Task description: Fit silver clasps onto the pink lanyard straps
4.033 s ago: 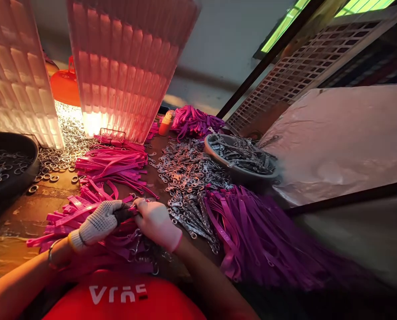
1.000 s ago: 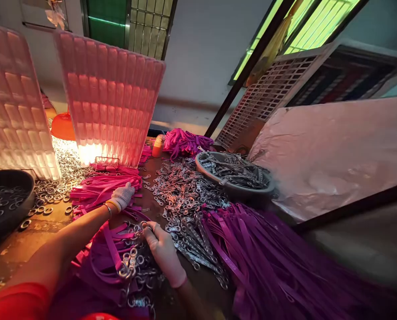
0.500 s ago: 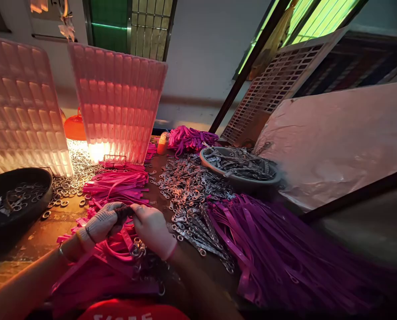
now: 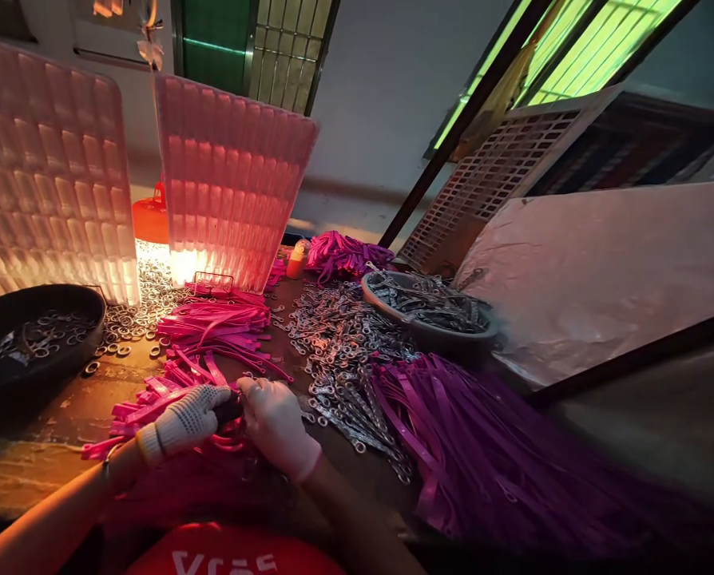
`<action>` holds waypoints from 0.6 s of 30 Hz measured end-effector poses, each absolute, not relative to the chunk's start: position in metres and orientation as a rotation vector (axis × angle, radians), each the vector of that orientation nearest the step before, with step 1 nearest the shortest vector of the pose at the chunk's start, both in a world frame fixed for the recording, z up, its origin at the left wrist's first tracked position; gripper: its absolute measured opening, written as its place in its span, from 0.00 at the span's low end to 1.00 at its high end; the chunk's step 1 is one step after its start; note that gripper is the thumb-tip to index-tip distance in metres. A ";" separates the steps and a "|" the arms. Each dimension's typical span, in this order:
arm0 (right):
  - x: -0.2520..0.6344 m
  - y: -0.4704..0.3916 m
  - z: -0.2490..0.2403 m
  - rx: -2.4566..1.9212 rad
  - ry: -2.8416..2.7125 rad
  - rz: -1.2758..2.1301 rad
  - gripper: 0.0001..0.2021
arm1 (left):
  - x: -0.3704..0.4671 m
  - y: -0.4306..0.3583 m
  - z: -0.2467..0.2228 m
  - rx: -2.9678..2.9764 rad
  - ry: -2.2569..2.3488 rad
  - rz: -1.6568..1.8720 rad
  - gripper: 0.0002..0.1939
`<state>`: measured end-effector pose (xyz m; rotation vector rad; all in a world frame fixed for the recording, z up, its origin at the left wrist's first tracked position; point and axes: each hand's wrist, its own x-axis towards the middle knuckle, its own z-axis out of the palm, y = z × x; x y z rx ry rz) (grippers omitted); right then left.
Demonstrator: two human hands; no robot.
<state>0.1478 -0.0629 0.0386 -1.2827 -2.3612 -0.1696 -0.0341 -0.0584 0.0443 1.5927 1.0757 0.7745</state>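
My left hand, in a white dotted glove, is closed at the front of the table. Facing it, my right hand wears a plain pale glove and has its fingers pinched together. Between the fingertips is a small dark piece, too shadowed to name. Pink straps lie under and around both hands, with some curving just below the fingers. Beyond them is a stack of pink straps. To the right of my right hand spreads a heap of chain-like metal pieces with ringed ends.
A black pan holding metal rings stands left, near loose rings under an orange lamp. Two ribbed translucent panels stand behind. A grey basin of metal pieces and purple straps occupy the right.
Both hands have dropped slightly and stay close together. The straps below them have shifted, and metal rings seen under the hands earlier are now mostly hidden. The view has turned a little left.
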 end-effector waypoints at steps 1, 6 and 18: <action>0.148 -0.063 0.043 -1.299 -2.359 -0.117 0.08 | -0.035 -0.060 0.042 1.547 1.098 0.765 0.04; 0.149 -0.064 0.063 -1.381 -2.472 0.165 0.22 | -0.036 -0.067 0.039 1.417 1.183 0.870 0.12; 0.151 -0.064 0.034 -1.204 -2.668 -0.028 0.15 | -0.037 -0.066 0.043 1.756 1.145 0.771 0.09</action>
